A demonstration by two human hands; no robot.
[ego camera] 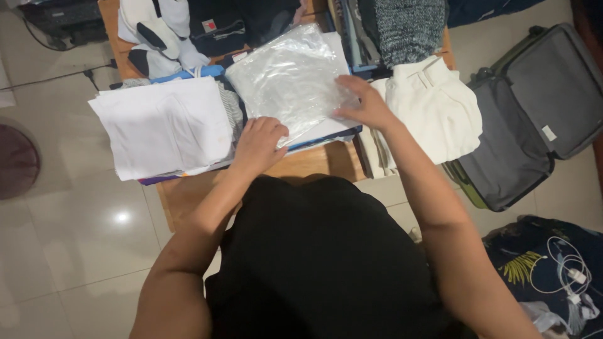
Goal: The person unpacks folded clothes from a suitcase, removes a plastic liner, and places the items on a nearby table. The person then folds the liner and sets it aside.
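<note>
A clear plastic bag with something white inside lies flat on a pile in the middle of a low wooden table. My left hand is curled at the bag's near left corner and grips its edge. My right hand presses flat on the bag's right edge, fingers spread. A folded white garment lies to the left of the bag. A folded cream garment lies to the right, touching my right wrist.
Dark and grey folded clothes are stacked at the table's far side. An open grey suitcase lies on the tiled floor at right. A dark patterned cloth with a white charger cable is at the lower right.
</note>
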